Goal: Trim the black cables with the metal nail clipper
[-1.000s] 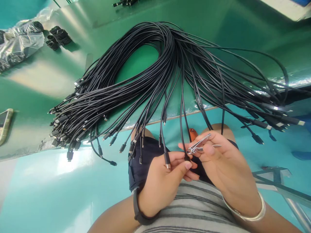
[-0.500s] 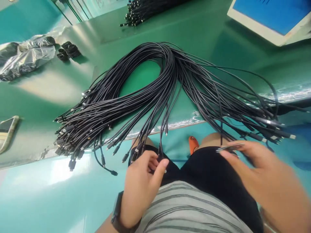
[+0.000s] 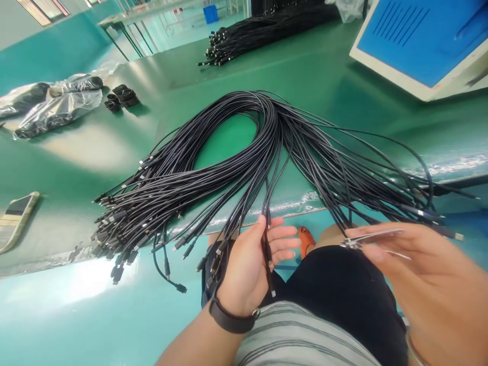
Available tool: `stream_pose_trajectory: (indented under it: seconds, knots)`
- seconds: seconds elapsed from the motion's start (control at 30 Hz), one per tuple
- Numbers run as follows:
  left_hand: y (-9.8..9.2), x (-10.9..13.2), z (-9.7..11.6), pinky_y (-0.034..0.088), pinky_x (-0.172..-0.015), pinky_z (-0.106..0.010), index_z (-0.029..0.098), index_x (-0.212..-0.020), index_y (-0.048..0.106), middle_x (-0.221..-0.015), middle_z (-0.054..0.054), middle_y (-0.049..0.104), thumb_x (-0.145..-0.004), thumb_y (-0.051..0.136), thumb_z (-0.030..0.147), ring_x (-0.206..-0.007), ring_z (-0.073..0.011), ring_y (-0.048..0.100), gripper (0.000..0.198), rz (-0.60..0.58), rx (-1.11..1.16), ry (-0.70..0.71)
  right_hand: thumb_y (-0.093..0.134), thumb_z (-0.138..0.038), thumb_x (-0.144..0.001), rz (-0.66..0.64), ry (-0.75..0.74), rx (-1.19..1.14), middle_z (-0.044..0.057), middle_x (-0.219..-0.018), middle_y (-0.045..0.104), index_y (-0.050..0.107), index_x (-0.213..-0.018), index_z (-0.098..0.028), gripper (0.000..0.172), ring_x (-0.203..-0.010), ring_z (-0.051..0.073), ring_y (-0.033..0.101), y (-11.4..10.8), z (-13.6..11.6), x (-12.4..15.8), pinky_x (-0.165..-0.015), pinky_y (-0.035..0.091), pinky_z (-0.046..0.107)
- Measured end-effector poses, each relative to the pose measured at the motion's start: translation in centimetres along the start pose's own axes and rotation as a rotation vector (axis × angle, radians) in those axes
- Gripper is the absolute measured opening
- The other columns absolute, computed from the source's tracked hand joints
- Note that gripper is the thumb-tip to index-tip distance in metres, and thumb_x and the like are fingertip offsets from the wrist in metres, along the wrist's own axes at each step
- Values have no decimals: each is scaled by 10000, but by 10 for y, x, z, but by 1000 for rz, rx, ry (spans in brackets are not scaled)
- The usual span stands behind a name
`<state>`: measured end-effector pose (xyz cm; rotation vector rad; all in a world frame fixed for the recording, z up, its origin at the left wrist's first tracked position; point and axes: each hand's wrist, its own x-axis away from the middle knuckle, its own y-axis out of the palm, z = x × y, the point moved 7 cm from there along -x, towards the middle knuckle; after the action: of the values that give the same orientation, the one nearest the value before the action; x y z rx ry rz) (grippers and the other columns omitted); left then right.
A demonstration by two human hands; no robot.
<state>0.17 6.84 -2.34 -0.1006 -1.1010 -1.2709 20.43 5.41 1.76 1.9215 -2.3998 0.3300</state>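
Observation:
A large bundle of black cables (image 3: 229, 175) lies looped on the green table, its connector ends spilling over the near edge on both sides. My left hand (image 3: 253, 264) is turned palm up below that edge, fingers stretched out. A few cable ends (image 3: 268, 249) with black connectors hang across its palm and fingers, not gripped. On the right, my right hand (image 3: 412, 264) pinches a silver nail clipper (image 3: 371, 238) between thumb and fingers, its lever lifted away from the body. The clipper's jaws point left, near the hanging right-hand cables.
A second cable bundle (image 3: 263, 35) lies at the back of the green table (image 3: 320, 66). A blue and white machine (image 3: 412, 40) stands back right. At left are plastic-wrapped bundles (image 3: 57, 107), small black coils (image 3: 122, 96) and a phone (image 3: 17, 221).
My left hand has opened from a curl and turned palm up under the cable ends. The nail clipper now shows more plainly in my right hand. The view has tilted up slightly.

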Motion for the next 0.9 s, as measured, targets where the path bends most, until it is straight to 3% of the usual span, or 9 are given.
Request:
stream_pose_trajectory:
  seconds: [0.1, 0.2, 0.27, 0.33, 0.43, 0.53, 0.63, 0.73, 0.9]
  knots:
    - [5, -1, 5, 476, -500, -163, 110, -951, 680, -785, -70, 735, -919, 583, 363, -573, -102, 664, 272, -22, -77, 82, 740, -421, -777, -38, 26, 20, 48, -939, 731, 673, -902, -273, 205, -945, 283, 685, 20, -5, -10, -830, 556, 375]
    - [12, -1, 10, 360, -419, -129, 118, -902, 646, -627, 1, 661, -911, 596, 357, -400, -29, 487, 244, -93, -243, 183, 728, -414, -795, -126, 90, -134, 69, -933, 732, 657, -940, -264, 221, -937, 287, 695, 38, 5, -22, -753, 571, 387]
    - [14, -2, 12, 278, -376, -122, 144, -944, 594, -514, 58, 571, -909, 597, 357, -342, -16, 367, 216, -107, -347, 199, 716, -397, -813, -146, 103, -210, 72, -932, 728, 650, -959, -261, 210, -933, 283, 694, 47, 10, -28, -748, 575, 396]
    - [17, -2, 16, 248, -357, -120, 173, -1039, 545, -459, 90, 517, -899, 611, 364, -327, -28, 341, 246, -100, -439, 209, 713, -383, -820, -145, 97, -243, 68, -930, 721, 644, -966, -259, 204, -911, 274, 691, 53, 11, -34, -751, 576, 404]
    - [23, -3, 21, 313, -364, -123, 173, -1075, 545, -557, 54, 597, -864, 658, 348, -363, -45, 464, 296, -121, -466, 206, 709, -372, -828, -161, 92, -280, 57, -923, 710, 637, -959, -252, 192, -870, 249, 688, 59, 7, -40, -730, 571, 385]
    - [29, -6, 23, 499, -514, -168, 142, -979, 591, -853, -44, 692, -815, 700, 242, -641, -127, 692, 221, -169, -309, 162, 725, -380, -814, -168, 99, -322, 46, -897, 705, 632, -936, -246, 204, -813, 222, 687, 63, 3, -46, -709, 562, 360]
    - [36, -9, 22, 545, -601, -187, 114, -929, 631, -952, -82, 703, -809, 693, 185, -709, -136, 712, 153, -225, -223, 117, 743, -398, -792, -128, 106, -345, 43, -899, 715, 635, -916, -249, 222, -799, 215, 690, 65, 0, -52, -725, 559, 357]
    - [39, -11, 20, 536, -543, -178, 103, -947, 648, -897, -83, 715, -849, 661, 219, -610, -119, 698, 152, -249, -167, 52, 732, -396, -808, -114, 133, -401, 36, -901, 733, 628, -910, -254, 203, -823, 214, 706, 70, -2, -55, -752, 565, 357]
    - [40, -13, 19, 542, -539, -145, 93, -892, 651, -861, -80, 722, -881, 647, 255, -663, -119, 713, 163, -232, -80, -42, 754, -383, -792, -95, 223, -512, 20, -835, 721, 612, -878, -246, 215, -838, 228, 728, 75, -1, -56, -679, 596, 336]
